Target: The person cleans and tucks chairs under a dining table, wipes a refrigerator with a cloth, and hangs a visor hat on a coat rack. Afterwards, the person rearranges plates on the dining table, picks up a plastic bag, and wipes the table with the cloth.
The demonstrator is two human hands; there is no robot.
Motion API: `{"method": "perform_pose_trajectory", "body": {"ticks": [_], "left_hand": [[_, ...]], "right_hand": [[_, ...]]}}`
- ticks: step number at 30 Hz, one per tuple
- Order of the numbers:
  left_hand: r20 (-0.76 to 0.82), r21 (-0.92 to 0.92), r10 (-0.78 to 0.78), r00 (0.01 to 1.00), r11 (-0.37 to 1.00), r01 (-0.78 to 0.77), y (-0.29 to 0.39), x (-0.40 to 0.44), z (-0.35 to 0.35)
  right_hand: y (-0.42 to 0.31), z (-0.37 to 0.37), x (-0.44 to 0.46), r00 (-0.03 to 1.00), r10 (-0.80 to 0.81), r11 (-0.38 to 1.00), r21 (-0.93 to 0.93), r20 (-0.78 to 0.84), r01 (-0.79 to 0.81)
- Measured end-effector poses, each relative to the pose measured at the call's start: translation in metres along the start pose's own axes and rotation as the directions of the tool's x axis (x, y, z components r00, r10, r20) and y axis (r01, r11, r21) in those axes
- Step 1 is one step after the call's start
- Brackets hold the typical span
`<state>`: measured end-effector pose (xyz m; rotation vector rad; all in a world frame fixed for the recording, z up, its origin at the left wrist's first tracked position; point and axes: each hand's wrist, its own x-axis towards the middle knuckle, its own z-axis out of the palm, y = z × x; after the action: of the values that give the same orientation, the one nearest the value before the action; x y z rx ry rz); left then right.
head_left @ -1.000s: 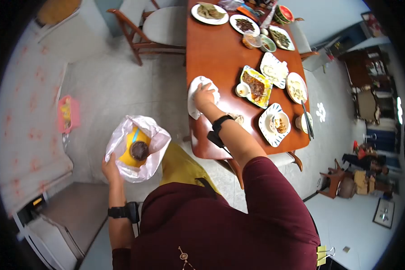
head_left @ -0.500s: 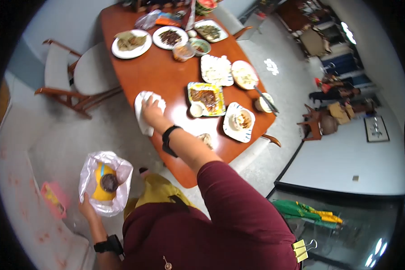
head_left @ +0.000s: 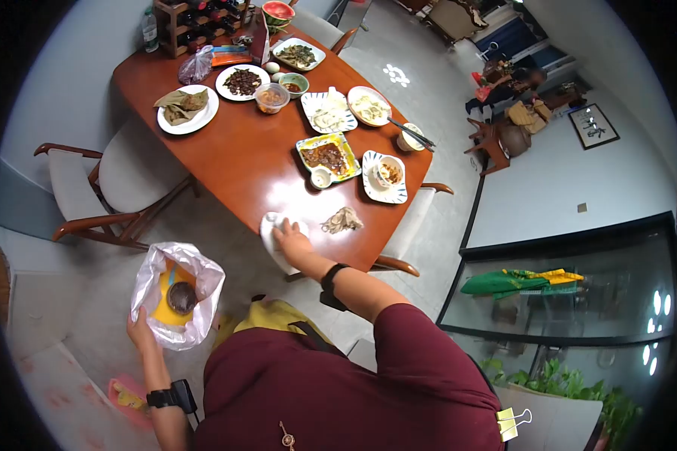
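My left hand (head_left: 140, 331) grips the rim of a pale pink plastic bag (head_left: 207, 331), held mouth up beside the table. Inside it show something yellow (head_left: 162, 307) and a dark round thing (head_left: 181, 298). At the near edge of the wooden table (head_left: 226, 173), my right hand (head_left: 295, 244) is closed on a white cloth (head_left: 271, 225), part of which hangs over the edge. To the right of that hand lies a crumpled beige cloth or tissue (head_left: 343, 220). A yellow-rimmed dish (head_left: 329, 156) of dark food is just beyond.
Plates of food stand farther back, among them a leaf-topped plate (head_left: 195, 120) and a bowl on a plate (head_left: 384, 188). Chopsticks (head_left: 412, 131) rest over a cup. A wine rack (head_left: 203, 26) and bottle (head_left: 150, 31) are at the far end. Chairs (head_left: 139, 139) flank the table.
My right hand and the white cloth have moved along the table edge toward me, to the near corner. The beige crumpled piece now shows fully. The bag stays in my left hand.
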<state>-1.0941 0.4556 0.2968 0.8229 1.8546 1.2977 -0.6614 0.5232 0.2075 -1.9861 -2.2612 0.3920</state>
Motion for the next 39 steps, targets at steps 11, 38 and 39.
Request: {"method": "perform_pose_trajectory", "body": {"ticks": [11,38,39], "left_hand": [[0.206,-0.002,0.053,0.977,0.999,-0.054,0.062,0.069,0.021],[0.445,0.208,0.074,0.893,0.961,-0.183,0.182,0.156,0.099],[0.463,0.210,0.070,0.883,0.960,-0.187,0.186,0.160,0.101]], "right_hand": [[-0.020,-0.035,-0.024,0.947,0.294,0.951,0.065,0.128,-0.304],[0.018,-0.036,0.071,0.912,0.408,0.906,-0.101,-0.040,-0.410],[0.017,-0.036,0.070,0.910,0.413,0.904,-0.101,-0.040,-0.415]]}}
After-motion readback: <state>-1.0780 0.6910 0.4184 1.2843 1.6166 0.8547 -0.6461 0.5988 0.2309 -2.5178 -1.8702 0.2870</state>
